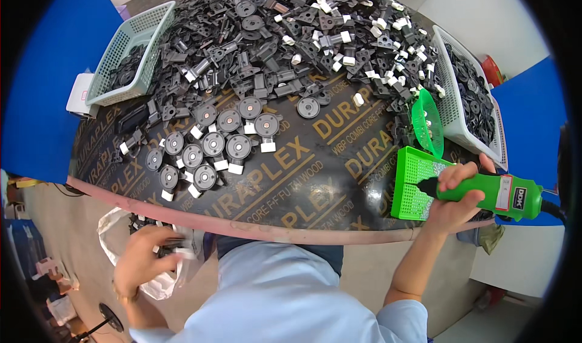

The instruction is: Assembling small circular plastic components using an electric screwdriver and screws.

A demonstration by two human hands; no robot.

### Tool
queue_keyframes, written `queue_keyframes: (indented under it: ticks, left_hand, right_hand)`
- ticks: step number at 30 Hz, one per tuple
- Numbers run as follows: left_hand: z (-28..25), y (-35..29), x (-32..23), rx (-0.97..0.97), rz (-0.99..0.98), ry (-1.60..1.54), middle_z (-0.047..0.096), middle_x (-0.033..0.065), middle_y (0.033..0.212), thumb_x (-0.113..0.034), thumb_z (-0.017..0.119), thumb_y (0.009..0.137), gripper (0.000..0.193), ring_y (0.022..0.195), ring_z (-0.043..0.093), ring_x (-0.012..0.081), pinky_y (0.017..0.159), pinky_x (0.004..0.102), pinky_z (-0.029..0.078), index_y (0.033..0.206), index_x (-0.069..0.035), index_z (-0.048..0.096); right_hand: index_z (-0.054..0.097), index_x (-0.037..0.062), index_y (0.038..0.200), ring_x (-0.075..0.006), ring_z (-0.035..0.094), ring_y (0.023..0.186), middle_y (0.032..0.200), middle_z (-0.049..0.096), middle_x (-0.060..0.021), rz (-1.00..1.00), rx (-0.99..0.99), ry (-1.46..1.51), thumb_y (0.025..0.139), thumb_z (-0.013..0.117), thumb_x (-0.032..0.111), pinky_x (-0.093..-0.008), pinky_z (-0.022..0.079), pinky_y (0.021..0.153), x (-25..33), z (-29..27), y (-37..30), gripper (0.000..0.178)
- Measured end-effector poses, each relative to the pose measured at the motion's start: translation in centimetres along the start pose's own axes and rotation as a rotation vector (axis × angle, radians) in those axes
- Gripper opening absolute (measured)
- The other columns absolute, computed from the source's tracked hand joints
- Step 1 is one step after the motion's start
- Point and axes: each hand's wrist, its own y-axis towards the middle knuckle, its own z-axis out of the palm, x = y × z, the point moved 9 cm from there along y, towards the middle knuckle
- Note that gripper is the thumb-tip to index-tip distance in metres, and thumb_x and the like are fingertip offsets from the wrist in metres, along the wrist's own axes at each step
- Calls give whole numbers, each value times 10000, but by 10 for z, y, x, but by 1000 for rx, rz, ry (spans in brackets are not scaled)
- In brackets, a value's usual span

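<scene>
Green screwdriver (491,193) in my right hand (451,211), fingers clamped round it, partly over green tray (413,166). My left hand (140,257) blurred above white bag (162,287); can't tell whether fingers grip dark part (176,243). Round black parts (213,144) on counter (291,193).

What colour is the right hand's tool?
The tool in the right hand is green with a black nose, seen best in the head view.

The tabletop (267,182) looks like smooth, faintly glossy coated wood. Mostly matt black plastic parts (253,23) crowd its back edge. Near its front right corner, the screwdriver (490,193) and tray (399,185) look like smooth plastic.
</scene>
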Motion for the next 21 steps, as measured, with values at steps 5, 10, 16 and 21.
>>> queue_keyframes:
  ticks: [5, 10, 16, 21]
  left_hand:
    - [-32, -73, 88, -381, -341, 556, 630, 165, 886, -126, 700, 715, 313, 809, 622, 298, 733, 346, 480, 973, 30, 616]
    - [-30, 21, -59, -393, 139, 310, 592, 135, 830, -95, 672, 753, 198, 785, 572, 316, 675, 373, 462, 906, 19, 624]
    - [28, 137, -165, -497, 600, 675, 475, 108, 883, -203, 692, 754, 381, 836, 487, 268, 706, 358, 410, 1058, 0, 584]
    - [45, 163, -162, -586, 498, 845, 476, 88, 937, -252, 704, 726, 496, 874, 471, 248, 717, 358, 384, 1126, 5, 563]
  right_hand:
    - [386, -12, 1213, -96, 404, 527, 659, 417, -14, 94, -89, -69, 827, 603, 523, -235, 337, 486, -23, -58, -11, 695]
    - [391, -19, 1208, -98, 406, 523, 664, 438, -24, 8, -103, -99, 816, 633, 500, -221, 338, 477, -15, -67, -19, 694]
    - [401, -35, 1193, -100, 414, 519, 636, 439, -32, -4, -149, -158, 803, 645, 510, -225, 349, 467, -3, -70, -25, 713]
    - [395, -38, 1189, -102, 411, 490, 610, 433, -36, -19, -192, -202, 796, 630, 548, -232, 346, 436, -3, -65, -29, 743]
